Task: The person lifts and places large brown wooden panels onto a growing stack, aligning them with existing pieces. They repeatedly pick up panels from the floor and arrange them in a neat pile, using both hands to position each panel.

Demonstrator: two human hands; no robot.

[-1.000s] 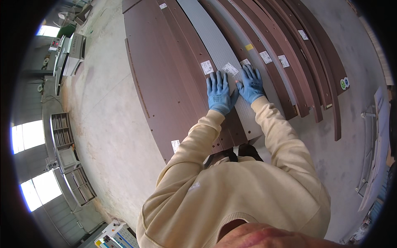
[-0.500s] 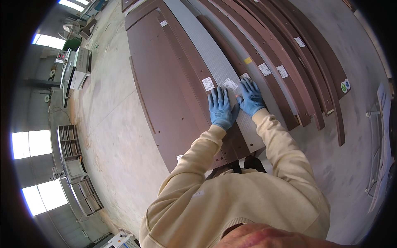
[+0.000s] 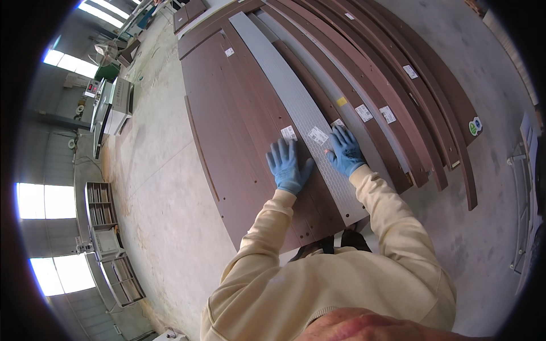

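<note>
My left hand [image 3: 288,166], in a blue work glove, lies flat with fingers spread on a wide brown wood panel [image 3: 244,136], just below a white label [image 3: 289,133]. My right hand [image 3: 345,151], gloved alike, rests with its fingers stretched out over the right edge of a long pale grey textured panel [image 3: 273,74]. One bare fingertip shows through that glove. A white label [image 3: 318,135] is stuck on the grey panel, left of the right fingertips. Another label [image 3: 338,123] sits partly behind those fingertips. Neither hand grips anything.
Several long brown boards [image 3: 392,85] with labels lie side by side to the right. One narrow board [image 3: 463,165] juts nearest at the right. Shelving racks [image 3: 101,213] and a machine [image 3: 116,105] stand along the left wall. A metal frame [image 3: 520,199] stands at far right.
My left hand has slid left and nearer to me, off the grey panel's edge onto the brown panel. The right hand stays about where it was. The whole view has shifted slightly.
</note>
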